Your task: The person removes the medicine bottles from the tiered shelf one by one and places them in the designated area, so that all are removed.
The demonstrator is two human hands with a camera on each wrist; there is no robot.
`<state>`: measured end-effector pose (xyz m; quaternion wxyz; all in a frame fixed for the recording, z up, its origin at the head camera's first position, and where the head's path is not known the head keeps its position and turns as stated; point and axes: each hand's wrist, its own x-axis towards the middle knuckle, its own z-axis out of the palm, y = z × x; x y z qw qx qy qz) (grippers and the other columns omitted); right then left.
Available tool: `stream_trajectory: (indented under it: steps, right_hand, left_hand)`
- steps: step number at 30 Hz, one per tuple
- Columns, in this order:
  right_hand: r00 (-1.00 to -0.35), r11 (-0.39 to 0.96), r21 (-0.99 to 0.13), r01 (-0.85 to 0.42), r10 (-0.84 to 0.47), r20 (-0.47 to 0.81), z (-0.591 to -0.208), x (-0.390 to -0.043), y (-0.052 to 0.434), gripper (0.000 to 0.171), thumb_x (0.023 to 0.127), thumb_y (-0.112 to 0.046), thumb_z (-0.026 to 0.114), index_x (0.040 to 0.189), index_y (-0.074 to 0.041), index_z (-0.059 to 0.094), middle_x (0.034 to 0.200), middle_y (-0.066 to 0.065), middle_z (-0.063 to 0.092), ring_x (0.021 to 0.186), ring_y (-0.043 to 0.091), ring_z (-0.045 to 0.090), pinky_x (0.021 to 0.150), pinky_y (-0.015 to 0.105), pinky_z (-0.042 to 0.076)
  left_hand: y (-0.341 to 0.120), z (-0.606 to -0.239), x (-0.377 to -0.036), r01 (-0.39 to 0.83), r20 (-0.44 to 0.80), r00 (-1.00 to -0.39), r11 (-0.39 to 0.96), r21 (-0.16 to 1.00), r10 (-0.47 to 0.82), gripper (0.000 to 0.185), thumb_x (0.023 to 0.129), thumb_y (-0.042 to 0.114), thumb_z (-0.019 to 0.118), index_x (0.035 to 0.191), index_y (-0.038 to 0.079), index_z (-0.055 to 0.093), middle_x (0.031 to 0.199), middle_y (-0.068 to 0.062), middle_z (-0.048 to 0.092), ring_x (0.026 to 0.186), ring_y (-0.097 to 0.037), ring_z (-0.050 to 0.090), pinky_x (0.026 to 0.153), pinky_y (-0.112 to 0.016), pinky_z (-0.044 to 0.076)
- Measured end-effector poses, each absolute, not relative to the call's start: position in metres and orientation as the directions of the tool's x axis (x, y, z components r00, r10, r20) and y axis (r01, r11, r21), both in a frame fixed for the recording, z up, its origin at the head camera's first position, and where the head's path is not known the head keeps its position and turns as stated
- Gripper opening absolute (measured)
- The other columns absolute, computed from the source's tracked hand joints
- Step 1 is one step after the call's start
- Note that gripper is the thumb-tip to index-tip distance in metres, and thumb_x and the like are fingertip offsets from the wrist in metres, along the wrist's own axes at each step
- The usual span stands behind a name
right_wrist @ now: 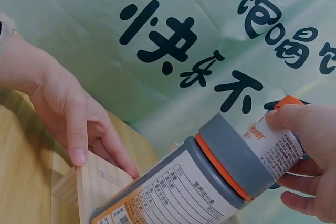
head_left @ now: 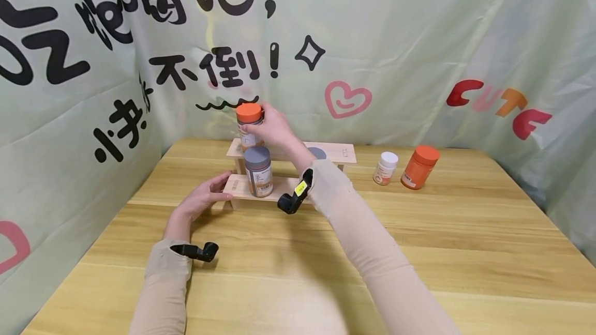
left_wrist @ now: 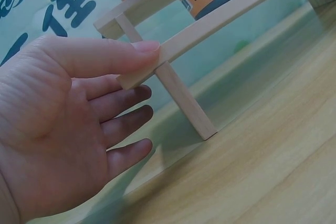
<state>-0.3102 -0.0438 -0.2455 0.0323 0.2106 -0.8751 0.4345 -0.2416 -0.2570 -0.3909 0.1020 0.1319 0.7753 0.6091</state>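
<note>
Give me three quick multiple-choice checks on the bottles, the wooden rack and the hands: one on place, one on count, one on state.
1. Where does the grey-capped bottle stand?
A. on the lower shelf of the wooden rack
B. on the table to the right of the rack
C. in the left hand

2. How many bottles stand on the table to the right of the rack?
A. none
B. two
C. four

3. What is the right hand doing?
A. lying flat on the table
B. gripping the orange-capped bottle
C. holding the rack's end

Answers:
1 A: it sits on the front, lower board.
2 B: a white bottle and an orange bottle.
3 B: its fingers wrap the bottle at the upper shelf, while the left hand touches the rack's end.
</note>
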Motion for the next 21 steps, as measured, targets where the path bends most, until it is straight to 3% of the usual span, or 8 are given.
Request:
stream_trajectory:
  steps: [21]
  right_hand:
    - [-0.903,0.446,-0.803,-0.395,-0.35,0.25,-0.229,-0.32,0.001,0.06,0.083,-0.023,0.068,0.131,-0.001,0.04,0.12,0.012,0.055,0.104,0.022,0.054,0.089,0.032,0.045]
  left_hand:
    - [-0.256,-0.39,-0.241,0.081,0.007,-0.942,0.207,0.975,0.335,0.078,0.086,0.004,0.061,0.145,-0.008,0.011,0.151,-0.026,0.009,0.138,-0.037,0.011,0.111,-0.048,0.011]
